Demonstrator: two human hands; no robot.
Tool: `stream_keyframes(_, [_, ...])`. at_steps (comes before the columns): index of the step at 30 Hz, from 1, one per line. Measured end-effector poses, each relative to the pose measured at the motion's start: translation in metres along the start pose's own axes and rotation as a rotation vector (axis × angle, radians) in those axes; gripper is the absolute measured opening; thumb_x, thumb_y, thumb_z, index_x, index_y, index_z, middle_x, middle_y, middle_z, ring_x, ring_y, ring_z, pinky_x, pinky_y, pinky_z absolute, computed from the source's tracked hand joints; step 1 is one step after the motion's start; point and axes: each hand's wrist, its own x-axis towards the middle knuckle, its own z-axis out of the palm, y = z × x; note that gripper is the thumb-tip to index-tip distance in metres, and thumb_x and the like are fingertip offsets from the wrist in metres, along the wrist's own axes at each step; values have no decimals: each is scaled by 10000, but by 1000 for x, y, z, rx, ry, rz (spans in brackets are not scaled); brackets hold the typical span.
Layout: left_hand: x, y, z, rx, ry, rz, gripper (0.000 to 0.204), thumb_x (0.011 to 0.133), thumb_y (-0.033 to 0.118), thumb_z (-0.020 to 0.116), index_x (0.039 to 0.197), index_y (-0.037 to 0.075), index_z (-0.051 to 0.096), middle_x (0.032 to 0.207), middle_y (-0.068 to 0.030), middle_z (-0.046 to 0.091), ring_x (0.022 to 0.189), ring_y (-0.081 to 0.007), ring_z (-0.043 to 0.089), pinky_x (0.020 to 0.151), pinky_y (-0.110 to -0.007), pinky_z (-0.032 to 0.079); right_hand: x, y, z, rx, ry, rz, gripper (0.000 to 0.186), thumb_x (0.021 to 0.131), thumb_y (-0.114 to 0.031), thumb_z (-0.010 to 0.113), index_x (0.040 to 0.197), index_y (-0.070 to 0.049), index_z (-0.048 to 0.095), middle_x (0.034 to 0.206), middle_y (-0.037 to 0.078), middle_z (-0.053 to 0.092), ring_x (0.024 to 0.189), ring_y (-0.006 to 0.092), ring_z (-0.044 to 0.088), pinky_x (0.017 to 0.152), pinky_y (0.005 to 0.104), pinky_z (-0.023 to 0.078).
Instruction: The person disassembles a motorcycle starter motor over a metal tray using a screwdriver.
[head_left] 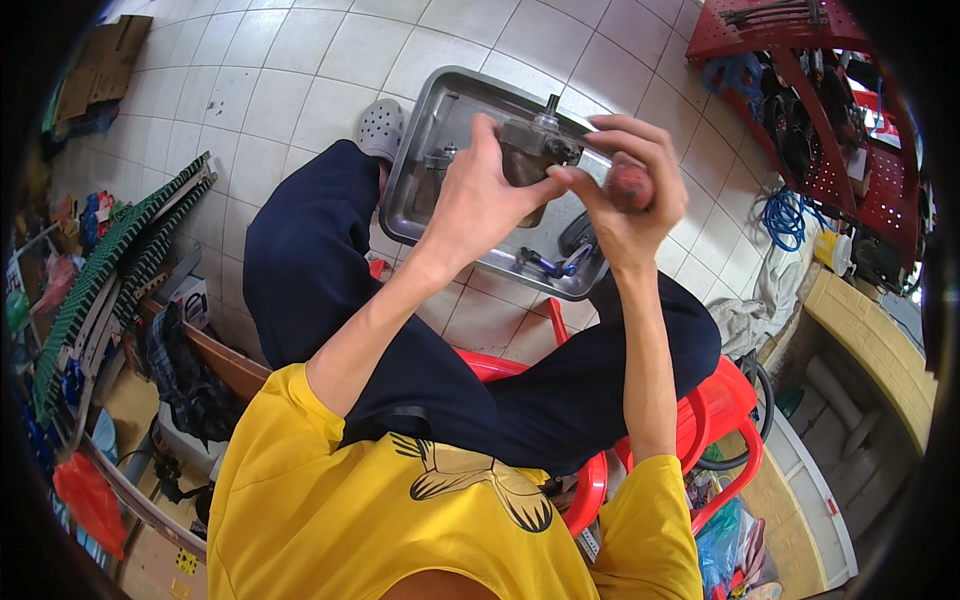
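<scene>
My left hand point(478, 200) is closed around a dark, greasy metal housing point(522, 140) with a short shaft standing up from its top. The housing is over a rectangular steel tray point(408, 205). My right hand point(640, 225) grips a tool by its rounded red handle point(630, 187), the handle's end facing up. Its shank and tip are hidden, so its exact kind does not show. My right thumb and left thumb meet at the housing's right side. Inside the tray are a small metal part point(440, 157), a purple tool-like piece point(542, 263) and a black object point(577, 234).
A red pegboard rack point(770, 30) with tools is at the far right, with coiled blue hose point(785, 218) below. A red plastic chair point(725, 405) is under me. Green-black slatted strips point(120, 260) lie at left, cardboard point(105, 65) beyond. White tiles point(350, 45) cover the floor.
</scene>
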Motion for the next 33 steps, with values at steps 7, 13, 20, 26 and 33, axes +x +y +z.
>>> stream_keyframes(7, [0,5,-5,14,-51,-87,796,748,406,872,1246,-85,493,1039,-157,700,921,-209,689,854,-317,539,5,16,-29,229,299,335,406,890,-149,805,1182,-26,551,930,45,574,710,88,510,656,236,427])
stream_keyframes(13, [0,-4,-1,-110,-26,-41,709,765,403,856,1125,-89,494,960,-210,726,848,-260,724,788,-353,563,48,3,-45,497,233,220,246,1093,-218,508,1223,-12,471,904,73,598,843,145,596,783,286,459])
stream_keyframes(20, [3,-10,-5,-197,-19,-65,722,765,393,862,1154,-79,479,944,-184,716,826,-216,708,772,-324,565,60,-31,-66,-110,336,-42,381,1054,-349,580,1184,-2,489,856,165,702,703,112,618,591,199,434])
stream_keyframes(26, [7,-22,-9,-201,63,-69,758,746,369,883,1186,-77,455,989,-189,701,871,-211,698,786,-319,564,46,-7,-67,158,592,95,439,1067,-438,460,1014,-9,538,768,201,696,450,142,554,369,198,383])
stream_keyframes(33, [8,-27,-14,-138,220,-36,826,684,292,933,1240,-90,455,1039,-180,698,916,-207,690,836,-312,558,26,17,-77,621,397,318,237,976,-179,607,970,58,598,844,216,681,454,206,598,379,266,428])
